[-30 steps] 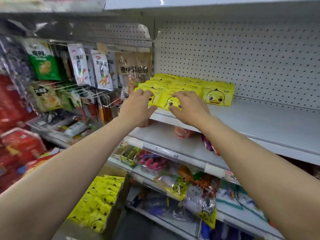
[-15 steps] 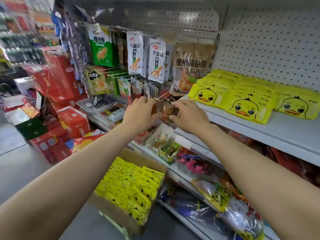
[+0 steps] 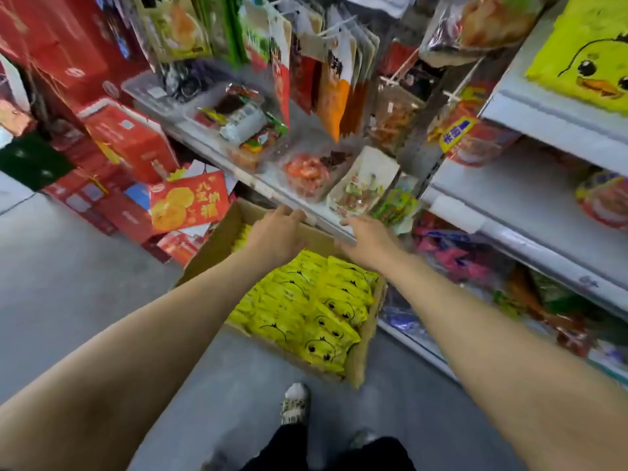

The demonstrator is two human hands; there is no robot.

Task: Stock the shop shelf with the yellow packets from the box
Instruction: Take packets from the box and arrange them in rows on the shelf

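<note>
Nearest, a shoe point(image 3: 295, 402) stands on the grey floor point(image 3: 68, 283). Beyond it, a cardboard box point(image 3: 360, 351) holds yellow packets point(image 3: 306, 311) in rows. Above the box, the left hand point(image 3: 277, 234) and right hand point(image 3: 368, 239) hover with fingers relaxed, holding nothing. Farthest, another yellow packet point(image 3: 584, 52) lies on the upper shelf point(image 3: 543, 113).

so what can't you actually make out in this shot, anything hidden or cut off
- Cardboard box, head view: the forearms cover part of the yellow packets, so no count is possible.
- Yellow packet on the shelf: cut off by the right and top edges; how many are stocked is out of view.
- Left hand and right hand: seen from the back, palms hidden.
- Hanging snack bags: motion blur, print unreadable.
</note>
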